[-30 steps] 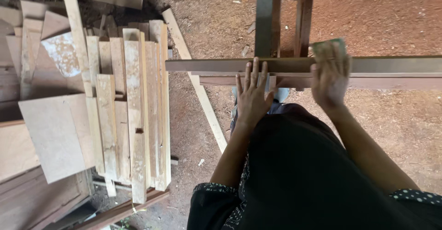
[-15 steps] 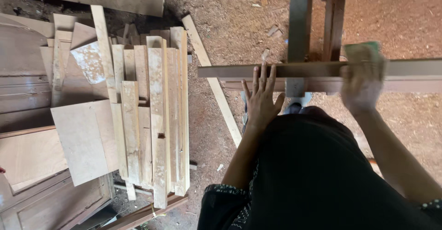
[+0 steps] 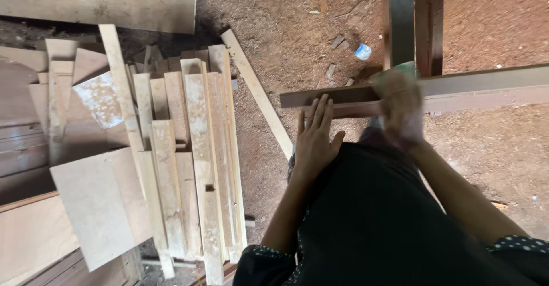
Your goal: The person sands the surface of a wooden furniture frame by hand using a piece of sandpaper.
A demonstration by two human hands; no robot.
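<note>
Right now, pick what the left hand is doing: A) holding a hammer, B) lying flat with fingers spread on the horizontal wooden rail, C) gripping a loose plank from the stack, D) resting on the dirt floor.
B: the left hand lies open, fingers spread, on the wooden rail, well apart from the plank stack.

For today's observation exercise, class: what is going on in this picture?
A person stands over a long wooden bar that lies across a frame above a floor strewn with sawdust. The left hand rests flat, fingers spread, near the bar's end. The right hand is blurred with motion and presses a greenish pad against the bar's top; what kind of pad it is cannot be told. To the left lies a pile of pale wooden slats and boards.
</note>
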